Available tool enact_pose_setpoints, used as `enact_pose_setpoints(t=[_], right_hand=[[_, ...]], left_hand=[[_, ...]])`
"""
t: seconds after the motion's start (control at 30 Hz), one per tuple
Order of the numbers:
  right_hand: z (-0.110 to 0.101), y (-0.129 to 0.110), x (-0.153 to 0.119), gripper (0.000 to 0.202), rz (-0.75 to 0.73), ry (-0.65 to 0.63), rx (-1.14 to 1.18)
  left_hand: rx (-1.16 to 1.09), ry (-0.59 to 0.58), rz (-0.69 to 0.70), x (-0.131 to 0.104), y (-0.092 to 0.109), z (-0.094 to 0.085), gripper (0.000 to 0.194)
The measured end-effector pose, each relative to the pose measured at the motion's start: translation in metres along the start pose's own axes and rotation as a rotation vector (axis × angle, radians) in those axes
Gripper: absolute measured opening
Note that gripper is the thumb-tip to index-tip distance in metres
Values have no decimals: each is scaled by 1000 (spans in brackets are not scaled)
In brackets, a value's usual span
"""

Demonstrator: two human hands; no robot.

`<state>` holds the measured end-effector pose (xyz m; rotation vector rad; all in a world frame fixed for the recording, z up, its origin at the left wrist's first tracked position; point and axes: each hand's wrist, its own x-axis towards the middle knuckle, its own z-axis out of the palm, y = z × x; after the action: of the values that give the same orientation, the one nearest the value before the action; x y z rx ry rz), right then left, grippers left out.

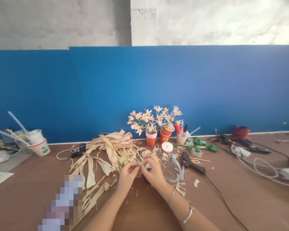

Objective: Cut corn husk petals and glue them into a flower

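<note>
My left hand [127, 176] and my right hand [154, 171] meet over the middle of the table, thumbs and fingertips pinched close together. Between the fingertips shows a small pale piece [139, 162], mostly covered and too small to name. Dried corn husks [110, 150] lie heaped just beyond and to the left of my hands. Small husk scraps [162, 159] are scattered behind my right hand. Something dark sits partly hidden under that hand. Pale flowers on green stems [146, 118] stand in a red paper cup [151, 140] behind the scraps.
A black glue gun [192, 163] lies at right, its cord running toward the front edge. Nearby are a light blue ribbon [178, 168], a white spool [167, 147] and green twisted stems [202, 144]. White cables [262, 166] lie far right; a white cup [40, 148] stands left.
</note>
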<state>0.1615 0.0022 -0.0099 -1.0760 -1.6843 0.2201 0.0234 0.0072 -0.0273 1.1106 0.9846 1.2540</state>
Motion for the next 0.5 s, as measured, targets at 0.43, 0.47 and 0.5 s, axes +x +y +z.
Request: enact_pose_setpoints(t=[0.43,0.47,0.5], right_hand=[[-1,-2,-3,7,-85,-19,-109],[-1,-2,-3,7,-83,-20,-107],[-1,-2,-3,7,-80,-18,-105]], left_hand=[[31,-13,28,1,-3,-2,23],[28,-13,26,1,-4,-2,24],[25,-15,24,1,-4,-2,24]])
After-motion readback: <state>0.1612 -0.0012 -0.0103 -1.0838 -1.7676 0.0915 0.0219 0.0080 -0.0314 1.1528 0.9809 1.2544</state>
